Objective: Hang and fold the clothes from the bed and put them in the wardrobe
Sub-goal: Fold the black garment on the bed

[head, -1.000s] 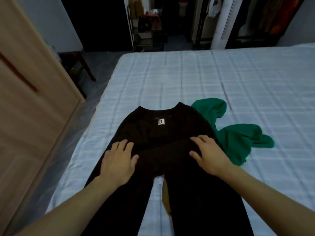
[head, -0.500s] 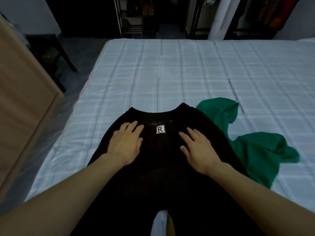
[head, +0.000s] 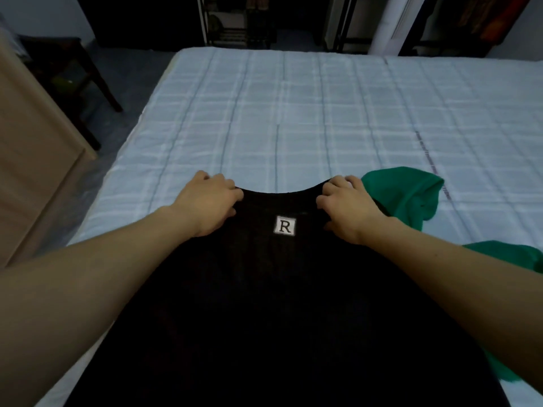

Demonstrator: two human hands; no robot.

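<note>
Left hand (head: 210, 205) and right hand (head: 348, 211) each held a closed grip on the waistband corners of the black trousers (head: 273, 304), flat on the bed (head: 293, 113), touching a green garment (head: 408, 195).

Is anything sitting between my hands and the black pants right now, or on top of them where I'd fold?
Nothing visible. Your left hand and right hand already grip the far edge of the black pants. The green garment lies to the right, partly under the pants' edge, not on top.
</note>
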